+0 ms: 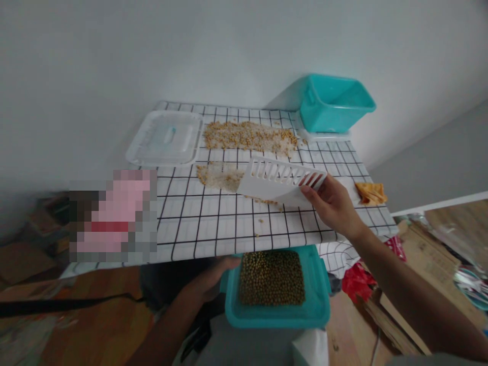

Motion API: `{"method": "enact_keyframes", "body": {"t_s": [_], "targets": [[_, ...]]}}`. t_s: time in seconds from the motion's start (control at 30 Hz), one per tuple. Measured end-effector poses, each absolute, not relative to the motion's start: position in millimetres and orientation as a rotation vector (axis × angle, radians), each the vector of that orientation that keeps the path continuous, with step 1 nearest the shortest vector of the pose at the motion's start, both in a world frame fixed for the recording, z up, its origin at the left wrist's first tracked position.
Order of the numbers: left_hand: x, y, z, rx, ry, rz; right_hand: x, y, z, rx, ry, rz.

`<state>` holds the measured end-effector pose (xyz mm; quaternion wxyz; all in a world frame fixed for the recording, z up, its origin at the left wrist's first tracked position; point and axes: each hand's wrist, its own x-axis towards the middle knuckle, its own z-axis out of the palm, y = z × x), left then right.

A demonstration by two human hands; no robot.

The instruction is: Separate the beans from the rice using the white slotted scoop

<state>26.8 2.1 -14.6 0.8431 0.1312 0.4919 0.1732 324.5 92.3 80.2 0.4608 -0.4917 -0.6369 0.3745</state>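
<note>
My right hand is closed on the slotted end of a white plastic board, held tilted over the table. Near the board's left edge lies a thin patch of yellowish beans and white grains; a few loose beans are scattered in front of it. Below the table's front edge, my left hand grips the left rim of a teal plastic container. Its fingertips show at the rim, while the rest is partly in shadow. Many round, tan-green beans fill the container's middle.
A broader strip of mixed beans and grains lies farther back on the checked tablecloth. Behind left is a clear lid; back right, a teal bin. An orange cloth rests at the right edge; a pink blurred item is left.
</note>
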Motion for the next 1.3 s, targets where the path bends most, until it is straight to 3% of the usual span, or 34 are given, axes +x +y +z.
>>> {"method": "enact_keyframes", "body": {"t_s": [0.73, 1.3], "targets": [[32, 10, -15, 0.273, 1.088, 0.363, 335, 43, 96, -1.414, -1.681, 0.735], [21, 10, -31, 0.285, 1.152, 0.350, 353, 16, 91, -1.412, -1.795, 0.925]]}}
